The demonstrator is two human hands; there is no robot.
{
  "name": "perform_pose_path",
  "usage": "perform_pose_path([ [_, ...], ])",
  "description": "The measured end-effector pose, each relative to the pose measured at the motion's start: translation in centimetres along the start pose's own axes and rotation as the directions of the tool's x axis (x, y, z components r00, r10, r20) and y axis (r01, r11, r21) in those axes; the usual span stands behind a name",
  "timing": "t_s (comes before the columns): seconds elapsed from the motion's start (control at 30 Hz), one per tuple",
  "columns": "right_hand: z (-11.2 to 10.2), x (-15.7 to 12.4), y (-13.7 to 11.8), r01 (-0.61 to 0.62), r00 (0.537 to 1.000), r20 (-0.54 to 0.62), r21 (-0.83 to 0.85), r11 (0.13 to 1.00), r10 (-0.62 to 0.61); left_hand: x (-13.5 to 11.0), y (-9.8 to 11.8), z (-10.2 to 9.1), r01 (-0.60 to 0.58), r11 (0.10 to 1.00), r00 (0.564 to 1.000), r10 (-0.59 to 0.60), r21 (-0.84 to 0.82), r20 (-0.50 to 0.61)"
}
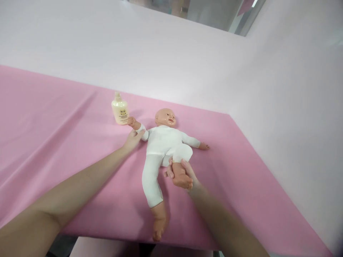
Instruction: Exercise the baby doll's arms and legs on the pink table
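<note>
A baby doll [163, 140] with a white cloth body lies on its back on the pink-covered table, its head away from me. My left hand [133, 141] is closed around the doll's sleeved arm on the left, just below its raised hand. With my right hand [191, 175] I grip the doll's bent leg [180, 169] near the ankle, lifted off the table; the fingers wrap behind it. The other leg [152, 182] stretches toward the table's front edge. Beside the doll's raised hand stands a pale yellow lotion bottle [120, 112] with a pump-like top.
Pink cloth [66, 132] covers the table, with long creases at the left. A white wall [120, 46] rises directly behind the table and along its right side. A window [203, 14] is set high in the wall. The table's front edge lies close to me.
</note>
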State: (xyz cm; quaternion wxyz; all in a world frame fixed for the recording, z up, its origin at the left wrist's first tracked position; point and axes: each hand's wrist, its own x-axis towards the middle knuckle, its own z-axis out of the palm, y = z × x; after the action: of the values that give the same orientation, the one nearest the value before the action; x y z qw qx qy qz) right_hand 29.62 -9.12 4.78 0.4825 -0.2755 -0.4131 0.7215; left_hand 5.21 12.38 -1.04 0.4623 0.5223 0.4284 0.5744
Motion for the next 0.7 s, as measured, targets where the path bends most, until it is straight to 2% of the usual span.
perform_pose_path([
  [0.13, 0.0, -0.8, 0.5, -0.139, 0.977, 0.160, -0.032, 0.990, 0.142, -0.4, 0.2, 0.0, -0.058, 0.995, 0.995, 0.050, 0.083, 0.090],
  [0.17, -0.2, -0.7, 0.8, -0.181, 0.952, 0.242, -0.042, 0.983, 0.186, -0.6, 0.3, 0.0, -0.068, 0.992, 0.992, 0.056, 0.111, 0.111],
  [0.2, -0.5, -0.5, 1.2, -0.228, 0.919, 0.316, -0.056, 0.972, 0.234, -0.7, 0.4, 0.0, -0.077, 0.987, 0.990, 0.058, 0.141, 0.131],
  [0.27, -1.3, 0.2, 2.0, -0.344, 0.799, 0.481, -0.125, 0.930, 0.360, -0.8, 0.6, -0.1, -0.090, 0.976, 0.984, 0.056, 0.200, 0.168],
  [0.33, -1.9, 1.1, 2.6, -0.384, 0.699, 0.591, -0.166, 0.908, 0.403, -0.9, 0.8, -0.1, -0.092, 0.967, 0.981, 0.047, 0.239, 0.188],
  [0.43, -2.2, 1.9, 2.6, -0.386, 0.592, 0.697, -0.196, 0.901, 0.405, -1.0, 1.0, 0.0, -0.079, 0.966, 0.982, 0.033, 0.246, 0.186],
  [0.5, -2.0, 2.1, 2.1, -0.386, 0.540, 0.733, -0.222, 0.896, 0.414, -1.0, 1.0, 0.0, -0.071, 0.969, 0.983, 0.028, 0.235, 0.182],
  [0.63, -1.3, 2.2, 1.2, -0.395, 0.523, 0.731, -0.247, 0.885, 0.438, -0.9, 0.9, 0.1, -0.070, 0.976, 0.982, 0.030, 0.208, 0.189],
  [0.7, -1.2, 2.6, 1.2, -0.388, 0.492, 0.750, -0.266, 0.882, 0.443, -0.9, 0.9, 0.1, -0.070, 0.976, 0.981, 0.029, 0.209, 0.191],
])
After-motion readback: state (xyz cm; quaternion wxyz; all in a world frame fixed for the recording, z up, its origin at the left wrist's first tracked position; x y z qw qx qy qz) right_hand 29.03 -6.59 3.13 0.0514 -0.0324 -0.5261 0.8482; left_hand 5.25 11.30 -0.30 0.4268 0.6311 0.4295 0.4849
